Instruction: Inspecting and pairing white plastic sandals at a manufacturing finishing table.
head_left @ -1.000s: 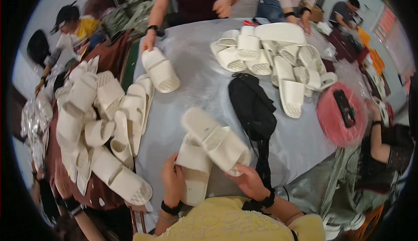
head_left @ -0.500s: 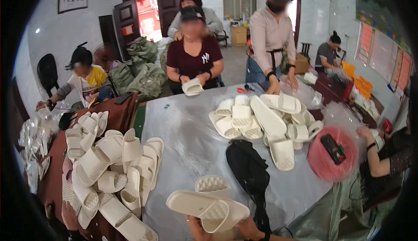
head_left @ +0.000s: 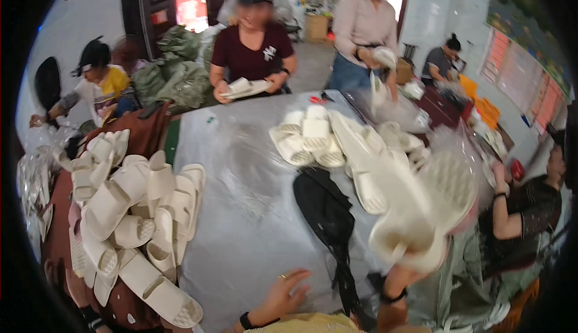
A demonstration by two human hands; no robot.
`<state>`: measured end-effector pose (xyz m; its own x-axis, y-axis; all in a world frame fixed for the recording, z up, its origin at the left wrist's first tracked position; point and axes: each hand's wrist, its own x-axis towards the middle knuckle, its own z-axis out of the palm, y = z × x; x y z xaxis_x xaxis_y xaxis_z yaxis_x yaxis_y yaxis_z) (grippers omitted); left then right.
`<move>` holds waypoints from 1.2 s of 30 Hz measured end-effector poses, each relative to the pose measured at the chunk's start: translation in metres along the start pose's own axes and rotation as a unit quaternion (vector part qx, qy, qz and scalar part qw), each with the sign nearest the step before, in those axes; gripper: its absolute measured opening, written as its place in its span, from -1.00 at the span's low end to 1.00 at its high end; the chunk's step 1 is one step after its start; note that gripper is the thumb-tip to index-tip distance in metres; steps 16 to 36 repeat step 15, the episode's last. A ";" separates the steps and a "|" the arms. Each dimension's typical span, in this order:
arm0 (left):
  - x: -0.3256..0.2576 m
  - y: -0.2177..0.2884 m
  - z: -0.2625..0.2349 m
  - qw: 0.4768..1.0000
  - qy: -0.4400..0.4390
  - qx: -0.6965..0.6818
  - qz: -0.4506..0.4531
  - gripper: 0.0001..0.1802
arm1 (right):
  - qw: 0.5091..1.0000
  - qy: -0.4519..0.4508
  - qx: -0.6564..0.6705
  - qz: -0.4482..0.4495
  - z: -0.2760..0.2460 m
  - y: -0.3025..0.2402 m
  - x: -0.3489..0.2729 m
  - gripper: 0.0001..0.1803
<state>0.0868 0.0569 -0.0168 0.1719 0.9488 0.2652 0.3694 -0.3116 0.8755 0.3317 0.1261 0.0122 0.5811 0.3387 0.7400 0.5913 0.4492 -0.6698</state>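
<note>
My right hand grips a pair of cream slippers, raised over the right part of the table and blurred by motion. A thumb or finger shows at the opening of the nearer slipper, while most of the hand is hidden beneath it. Near the front edge, my left hand holds nothing, with its fingers spread and a ring on one of them. Between the hands and the far slippers lies a black fabric bag with a long strap. Behind the held pair, a heap of cream slippers is partly covered.
A larger pile of cream slippers sits on the brown-covered table at left. Grey plastic sheeting covers my table. Across it, one person holds a white slipper; another handles slippers beside clear bags. Someone sits at the right.
The slipper pair has moved from front centre to the right, now in my right hand alone. My left hand has come off it and opened. The view has shifted slightly.
</note>
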 end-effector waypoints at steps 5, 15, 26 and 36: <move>0.010 0.001 -0.003 0.997 0.012 0.036 -0.064 -0.72 | 0.968 -0.079 -0.166 -0.168 0.080 0.003 0.136 -0.51; -0.009 -0.020 -0.058 0.946 0.250 0.178 -0.105 -0.69 | 0.806 -0.579 0.102 0.076 0.090 -0.005 0.022 -0.60; -0.009 -0.020 -0.058 0.946 0.250 0.178 -0.105 -0.69 | 0.806 -0.579 0.102 0.076 0.090 -0.005 0.022 -0.60; -0.009 -0.020 -0.058 0.946 0.250 0.178 -0.105 -0.69 | 0.806 -0.579 0.102 0.076 0.090 -0.005 0.022 -0.60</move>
